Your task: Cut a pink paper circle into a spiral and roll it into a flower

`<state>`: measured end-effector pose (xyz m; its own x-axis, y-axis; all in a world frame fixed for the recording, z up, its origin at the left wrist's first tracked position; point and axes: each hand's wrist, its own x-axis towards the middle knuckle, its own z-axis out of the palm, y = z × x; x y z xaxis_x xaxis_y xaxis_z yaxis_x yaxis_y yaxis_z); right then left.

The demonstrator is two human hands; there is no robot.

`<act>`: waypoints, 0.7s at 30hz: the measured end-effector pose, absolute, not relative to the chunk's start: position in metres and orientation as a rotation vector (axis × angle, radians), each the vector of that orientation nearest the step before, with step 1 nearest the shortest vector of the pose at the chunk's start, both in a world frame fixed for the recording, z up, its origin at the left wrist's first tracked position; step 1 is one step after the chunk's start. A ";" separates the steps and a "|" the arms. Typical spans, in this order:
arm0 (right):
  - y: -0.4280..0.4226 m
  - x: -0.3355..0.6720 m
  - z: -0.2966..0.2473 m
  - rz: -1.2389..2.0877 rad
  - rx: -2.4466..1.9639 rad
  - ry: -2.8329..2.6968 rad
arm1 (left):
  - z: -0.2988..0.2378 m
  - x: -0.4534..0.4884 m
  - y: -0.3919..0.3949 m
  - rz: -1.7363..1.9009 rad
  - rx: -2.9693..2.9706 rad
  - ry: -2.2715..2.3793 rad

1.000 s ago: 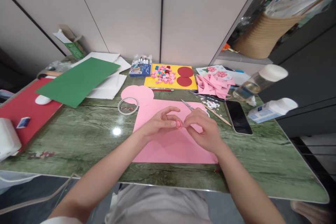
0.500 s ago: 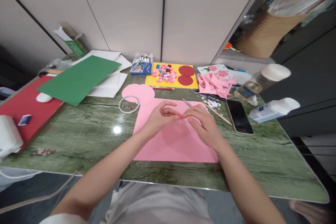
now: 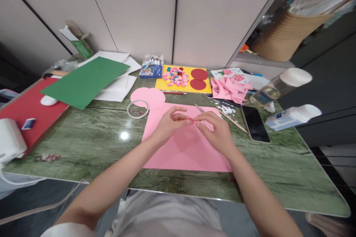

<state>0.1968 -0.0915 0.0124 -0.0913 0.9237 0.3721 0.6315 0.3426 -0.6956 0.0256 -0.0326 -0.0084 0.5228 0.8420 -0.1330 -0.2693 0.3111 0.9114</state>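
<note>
While the coiled face of the small pink curl (image 3: 191,121) was plainly shown a second ago, with the fingertips of the right hand (image 3: 218,129) off to its side, it is now nearly covered, the two sets of fingertips having been brought together over it. From this it may be judged that the curl is being worked by both hands rather than merely steadied. By the left hand (image 3: 172,125) it is pinched between thumb and finger, the other fingers loosely bent; the right thumb and forefinger are held narrowly parted beside it, and whether the curl is also gripped there cannot be told.

The curl is held above a smooth, matte pink sheet (image 3: 186,153), by which a bench (image 3: 108,142) with a green wood-grain surface is partly covered. Rounded pink cutouts (image 3: 148,98) are laid at its upper left corner, beside a pale, hard-looking ring (image 3: 128,111). Farther back, flat dark red discs (image 3: 198,74) and a heap of little rounded pieces (image 3: 175,77) are borne by a yellow sheet (image 3: 183,89), with limp, curved pink offcuts (image 3: 230,89) piled alongside.
</note>
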 end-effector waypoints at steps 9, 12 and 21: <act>-0.084 0.186 -0.005 1.147 -1.271 -1.227 | -0.011 0.029 -0.036 0.874 0.908 0.732; -0.085 0.178 -0.007 1.148 -1.227 -1.129 | -0.010 0.032 -0.040 0.929 1.009 0.725; -0.089 0.184 0.003 0.933 -1.320 -1.359 | -0.001 0.030 -0.046 1.016 1.384 0.688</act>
